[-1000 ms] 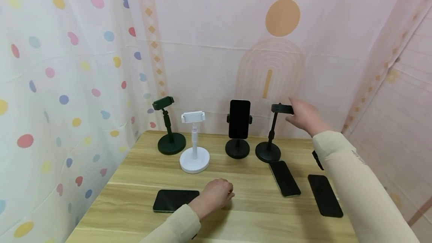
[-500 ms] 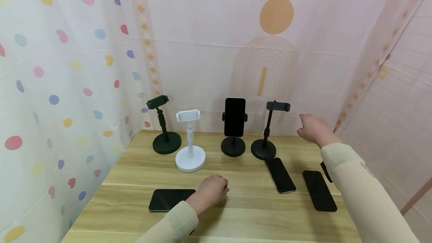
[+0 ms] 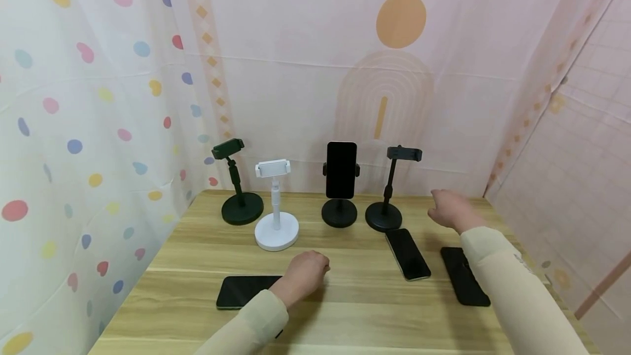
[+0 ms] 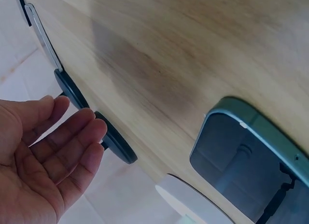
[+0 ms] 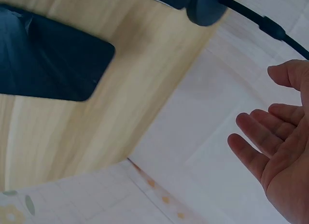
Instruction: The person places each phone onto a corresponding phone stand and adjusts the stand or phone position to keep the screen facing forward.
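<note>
My left hand (image 3: pixel 302 277) hovers over the table beside a green-edged phone (image 4: pixel 251 151) lying flat; its fingers are loosely curled around nothing. My right hand (image 3: pixel 454 211) hangs in the air right of a black phone stand (image 3: pixel 389 190), apart from it, with relaxed fingers and nothing held, as the right wrist view shows. In front of that stand lies a dark phone (image 3: pixel 408 255). Another dark phone (image 3: pixel 463 275) lies further right, partly covered by my right forearm. A second black stand (image 3: pixel 339 212) holds a phone (image 3: pixel 341 170) upright in its clamp.
On the left stand a dark green phone stand (image 3: pixel 241 207) and a white phone stand (image 3: pixel 276 229), their clamps holding nothing. A wooden table (image 3: pixel 360 311) carries everything. Patterned curtains (image 3: pixel 296 86) hang behind it and at both sides.
My right hand has let go of the right black stand's clamp, drawn away to the right and come lower. My left hand has hardly moved; the head view has shifted slightly.
</note>
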Motion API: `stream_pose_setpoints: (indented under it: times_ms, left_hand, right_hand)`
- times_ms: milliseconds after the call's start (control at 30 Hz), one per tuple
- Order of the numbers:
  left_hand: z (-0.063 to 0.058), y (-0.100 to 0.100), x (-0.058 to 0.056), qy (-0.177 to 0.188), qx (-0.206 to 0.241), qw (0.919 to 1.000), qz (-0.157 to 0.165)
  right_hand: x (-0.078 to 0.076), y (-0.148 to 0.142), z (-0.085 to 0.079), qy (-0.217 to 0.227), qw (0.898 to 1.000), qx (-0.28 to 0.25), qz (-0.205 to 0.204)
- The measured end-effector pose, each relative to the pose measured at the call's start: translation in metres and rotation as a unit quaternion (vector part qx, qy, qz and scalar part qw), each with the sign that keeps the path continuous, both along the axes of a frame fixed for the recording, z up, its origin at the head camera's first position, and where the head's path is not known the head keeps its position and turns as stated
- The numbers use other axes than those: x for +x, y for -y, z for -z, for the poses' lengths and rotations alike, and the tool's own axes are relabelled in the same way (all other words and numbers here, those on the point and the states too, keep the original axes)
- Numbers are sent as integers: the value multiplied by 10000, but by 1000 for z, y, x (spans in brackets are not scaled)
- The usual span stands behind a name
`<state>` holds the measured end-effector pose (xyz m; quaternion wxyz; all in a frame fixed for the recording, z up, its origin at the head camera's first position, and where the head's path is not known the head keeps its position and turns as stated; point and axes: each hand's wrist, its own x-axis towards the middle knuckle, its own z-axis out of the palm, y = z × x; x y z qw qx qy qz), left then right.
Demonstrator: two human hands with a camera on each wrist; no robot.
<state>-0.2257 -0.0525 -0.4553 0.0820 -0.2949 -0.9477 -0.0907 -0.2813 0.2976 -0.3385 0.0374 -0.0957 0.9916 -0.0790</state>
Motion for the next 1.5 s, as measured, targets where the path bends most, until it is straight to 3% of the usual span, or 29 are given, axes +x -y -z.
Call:
stream_pose_setpoints:
  times_ms: [367,600,1200,1500]
  left_hand:
    - [-4,-4,-1,-64,-13,9996,-260]
    - [-5,-3,-2,-36,-75,9996,-283]
    - [-1,-6,-2,38,-65,9998,-186]
    - [2,-8,1,25,-40,9999,-108]
  right_hand:
    - [4,9,40,-41,9999,-130,45]
    - [8,18,64,312,9986,-325,279]
    - [30,44,110,886,9835,-655,1435]
    - [41,60,124,753,9710,-821,2117]
